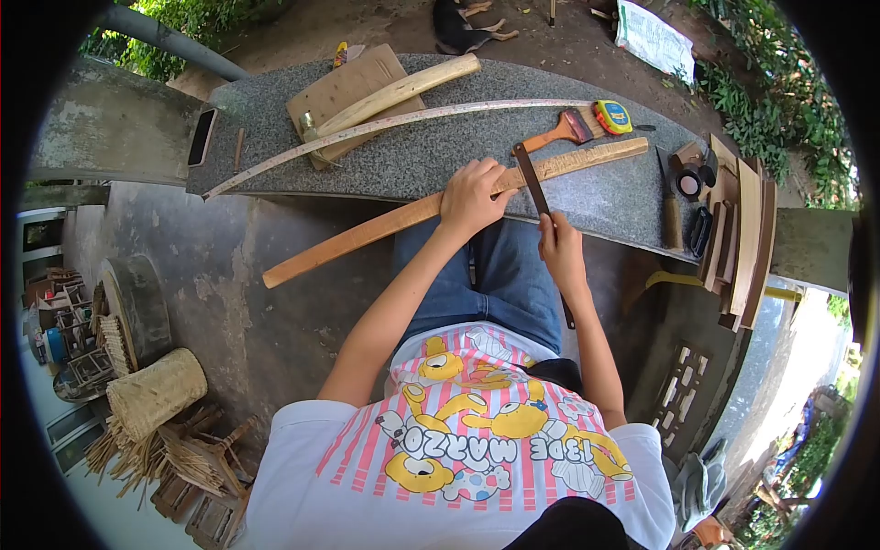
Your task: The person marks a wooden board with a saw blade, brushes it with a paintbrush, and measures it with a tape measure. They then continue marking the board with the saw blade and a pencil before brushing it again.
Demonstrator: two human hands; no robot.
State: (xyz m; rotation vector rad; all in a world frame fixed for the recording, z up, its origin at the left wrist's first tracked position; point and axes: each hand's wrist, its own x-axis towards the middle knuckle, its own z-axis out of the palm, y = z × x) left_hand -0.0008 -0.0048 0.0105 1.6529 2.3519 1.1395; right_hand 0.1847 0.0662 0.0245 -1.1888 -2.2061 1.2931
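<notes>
My left hand [471, 197] is closed around a long wooden strip [367, 234], which runs from low on the left up onto the stone counter at the right. My right hand [562, 246] grips a long, flat, dark brown tool like a narrow blade or file [532, 181]. Its far end crosses the strip just right of my left hand, and its near end shows below my right hand. Behind the strip lie a paintbrush with an orange handle [547, 134] and a yellow tape measure [612, 116], its tape [394, 115] pulled far out to the left.
On the granite counter [367, 177] lie a phone [203, 137], a cardboard piece [307, 101], a pale wooden piece [403, 92] and a wooden-handled tool [672, 225]. Stacked boards [747, 238] stand at the right end. A dog [458, 27] lies beyond; a woven roll [158, 394] is lower left.
</notes>
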